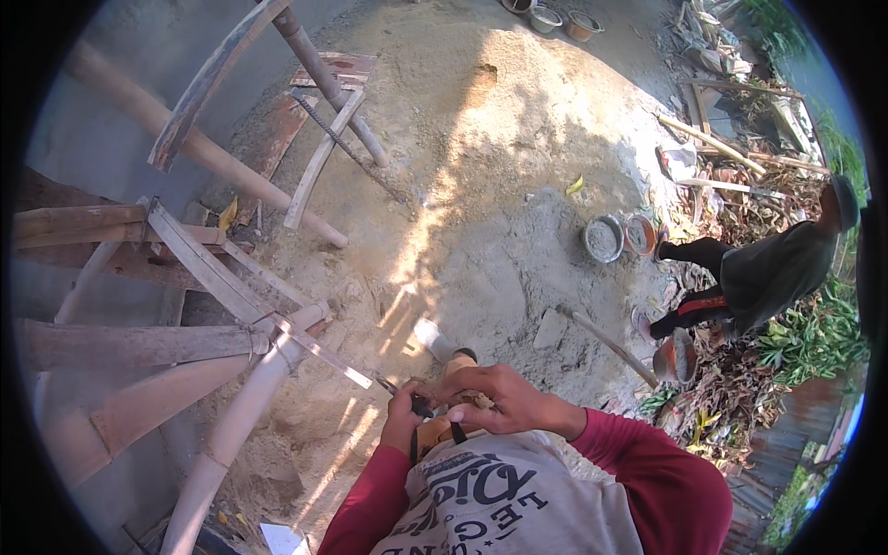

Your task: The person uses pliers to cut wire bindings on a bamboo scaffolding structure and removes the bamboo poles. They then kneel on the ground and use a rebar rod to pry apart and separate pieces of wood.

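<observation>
Just above my shirt, at the lower middle, my left hand [401,418] grips a slim dark tool [387,383], its metal tip pointing up and left beside the end of a pale wooden strip [342,363]. My right hand [490,400] is closed beside it, its fingers curled on a small tan, crumpled thing [479,401] at my waist that I cannot make out. A white shoe [430,335] shows beyond my hands on the sandy ground.
Bamboo scaffolding [222,435] with planks fills the left side. A person [758,273] walks at right beside buckets of grey mix [601,240]. A long-handled tool [601,338] rests on wet mortar [518,287]. Debris and dry leaves [703,398] line the right edge; more buckets [546,20] stand at top.
</observation>
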Motion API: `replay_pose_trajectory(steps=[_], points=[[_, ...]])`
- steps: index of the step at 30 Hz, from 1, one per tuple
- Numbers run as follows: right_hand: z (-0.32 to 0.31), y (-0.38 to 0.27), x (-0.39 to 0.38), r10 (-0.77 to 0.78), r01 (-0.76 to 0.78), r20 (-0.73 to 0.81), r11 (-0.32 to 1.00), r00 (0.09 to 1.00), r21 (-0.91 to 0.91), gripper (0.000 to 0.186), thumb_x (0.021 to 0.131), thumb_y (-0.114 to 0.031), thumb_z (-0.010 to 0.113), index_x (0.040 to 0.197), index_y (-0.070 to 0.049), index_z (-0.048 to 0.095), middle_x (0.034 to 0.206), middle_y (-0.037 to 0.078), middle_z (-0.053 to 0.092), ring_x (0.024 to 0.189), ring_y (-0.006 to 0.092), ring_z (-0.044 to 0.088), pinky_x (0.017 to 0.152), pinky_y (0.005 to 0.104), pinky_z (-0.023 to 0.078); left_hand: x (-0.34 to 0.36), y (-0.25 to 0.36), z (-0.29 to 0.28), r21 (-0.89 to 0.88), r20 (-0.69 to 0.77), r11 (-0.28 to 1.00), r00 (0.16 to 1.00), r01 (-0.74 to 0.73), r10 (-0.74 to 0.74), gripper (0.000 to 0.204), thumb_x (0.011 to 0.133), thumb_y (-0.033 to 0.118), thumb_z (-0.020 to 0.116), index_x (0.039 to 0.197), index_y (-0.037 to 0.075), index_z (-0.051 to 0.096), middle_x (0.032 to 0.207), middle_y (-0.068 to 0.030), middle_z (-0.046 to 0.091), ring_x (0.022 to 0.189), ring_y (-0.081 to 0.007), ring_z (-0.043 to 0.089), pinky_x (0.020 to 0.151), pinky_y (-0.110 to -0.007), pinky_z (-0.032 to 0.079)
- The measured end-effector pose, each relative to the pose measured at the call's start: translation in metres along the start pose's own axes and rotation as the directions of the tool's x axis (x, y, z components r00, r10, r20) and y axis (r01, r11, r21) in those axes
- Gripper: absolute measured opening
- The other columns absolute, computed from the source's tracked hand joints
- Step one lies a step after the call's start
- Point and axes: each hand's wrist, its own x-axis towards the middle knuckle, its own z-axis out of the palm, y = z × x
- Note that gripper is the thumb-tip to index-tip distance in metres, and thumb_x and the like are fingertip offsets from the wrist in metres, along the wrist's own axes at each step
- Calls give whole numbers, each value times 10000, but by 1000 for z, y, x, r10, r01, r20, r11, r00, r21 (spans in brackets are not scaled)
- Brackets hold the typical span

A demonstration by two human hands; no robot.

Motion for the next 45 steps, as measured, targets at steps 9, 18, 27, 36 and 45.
replay_pose_trajectory(steps=[9,18,27,36,45], points=[[-62,57,-62,315,-402,-603,915,733,-11,288,1100,-223,549,1139,13,710,922,144,740,721,207,682,678,334,547,9,6,120,549,-218,835,958,-36,184,434,1078,350,568,1369,59,430,1030,-350,715,766,-435,753,564,-509,572],[-96,125,-101,226,-260,-805,961,549,92,380,1136,-250,496,1361,23,635,1333,149,684,1132,207,684,919,346,591,-43,73,212,324,-75,901,941,-290,330,152,1061,122,550,1151,-1,547,796,-155,641,584,-239,598,491,-413,495],[-124,137,-101,230,-165,-948,967,221,196,351,1120,-245,552,1287,30,691,1257,154,717,1064,189,695,869,329,606,-30,188,283,179,230,920,924,-348,305,71,1074,112,542,1069,58,496,751,-87,550,570,-214,518,525,-369,451],[-175,144,-78,394,-196,-919,901,-10,388,442,1115,-372,540,1109,40,699,1147,160,723,929,207,724,731,299,641,30,300,356,341,26,773,828,-535,561,154,984,114,641,1017,2,540,761,-140,640,590,-260,635,484,-436,482],[-295,200,-43,595,-574,-766,726,246,379,473,1102,-394,562,1046,54,701,878,142,727,603,193,694,558,291,590,73,468,393,710,184,83,298,-699,937,372,885,177,818,1201,9,717,1095,-171,695,1062,-274,660,931,-385,516]])
